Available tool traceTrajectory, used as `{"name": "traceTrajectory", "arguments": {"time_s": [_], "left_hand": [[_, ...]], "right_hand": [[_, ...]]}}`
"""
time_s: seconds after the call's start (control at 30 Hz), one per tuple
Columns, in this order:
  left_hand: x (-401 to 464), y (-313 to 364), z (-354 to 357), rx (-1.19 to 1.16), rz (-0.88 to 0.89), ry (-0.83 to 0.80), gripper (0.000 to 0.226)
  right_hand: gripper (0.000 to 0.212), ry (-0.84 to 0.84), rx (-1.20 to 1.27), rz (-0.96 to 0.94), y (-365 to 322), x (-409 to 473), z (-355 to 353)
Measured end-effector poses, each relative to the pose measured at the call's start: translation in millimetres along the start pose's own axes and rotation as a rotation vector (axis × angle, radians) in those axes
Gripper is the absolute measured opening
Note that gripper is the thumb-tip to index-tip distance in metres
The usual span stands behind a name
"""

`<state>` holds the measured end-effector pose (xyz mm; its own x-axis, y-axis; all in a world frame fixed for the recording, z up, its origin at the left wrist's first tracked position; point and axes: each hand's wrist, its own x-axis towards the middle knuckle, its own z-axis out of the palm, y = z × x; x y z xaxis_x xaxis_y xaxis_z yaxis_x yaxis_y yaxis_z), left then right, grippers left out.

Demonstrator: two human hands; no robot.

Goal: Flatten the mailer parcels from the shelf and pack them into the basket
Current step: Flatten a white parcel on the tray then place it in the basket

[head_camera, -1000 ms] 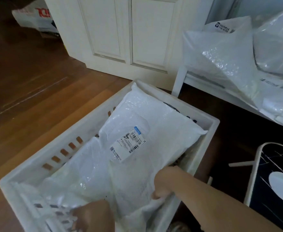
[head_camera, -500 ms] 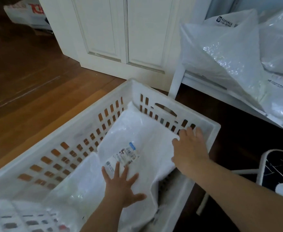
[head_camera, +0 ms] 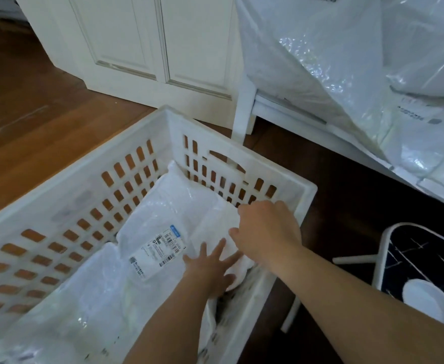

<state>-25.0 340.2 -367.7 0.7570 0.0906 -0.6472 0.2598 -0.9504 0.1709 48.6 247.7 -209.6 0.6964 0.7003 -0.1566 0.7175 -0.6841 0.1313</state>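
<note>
Both hands (head_camera: 210, 266) on basket (head_camera: 84, 164) mailer (head_camera: 168, 214)

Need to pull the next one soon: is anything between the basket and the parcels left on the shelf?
Nothing visible. The basket sits beside the shelf, only bare floor between; both hands press the labelled parcel inside it.

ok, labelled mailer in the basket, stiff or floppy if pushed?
Probably floppy: the labelled mailer creases and bulges under the left hand and right hand. Likely slippery, since its film looks glossy. Seems light and squashy, sagging against the basket wall.
</note>
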Motion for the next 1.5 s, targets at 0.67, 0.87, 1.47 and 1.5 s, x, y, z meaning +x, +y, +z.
{"name": "traceTrajectory", "arguments": {"time_s": [0.67, 0.87, 1.47, 1.5], "left_hand": [[-105.5, 84.2, -178.7, -0.49, 0.017, 0.629, 0.035], [-164.7, 158.0, -210.5, -0.313, 0.274, 0.573, 0.003], [-205.4, 253.2, -274.8, -0.844, 0.396, 0.553, 0.008], [-206.2, 250.3, -276.1, -0.864, 0.379, 0.553, 0.007]], "right_hand": [[0.047, 0.199, 0.649, 0.084, 94.6, -103.9, -35.3], [0.04, 0.523, 0.474, 0.242, 169.8, -184.2, -55.7], [0.034, 0.718, 1.567, 0.743, 294.6, -152.4, -214.8], [0.033, 0.765, 1.679, 0.712, 296.1, -157.3, -224.8]]}}
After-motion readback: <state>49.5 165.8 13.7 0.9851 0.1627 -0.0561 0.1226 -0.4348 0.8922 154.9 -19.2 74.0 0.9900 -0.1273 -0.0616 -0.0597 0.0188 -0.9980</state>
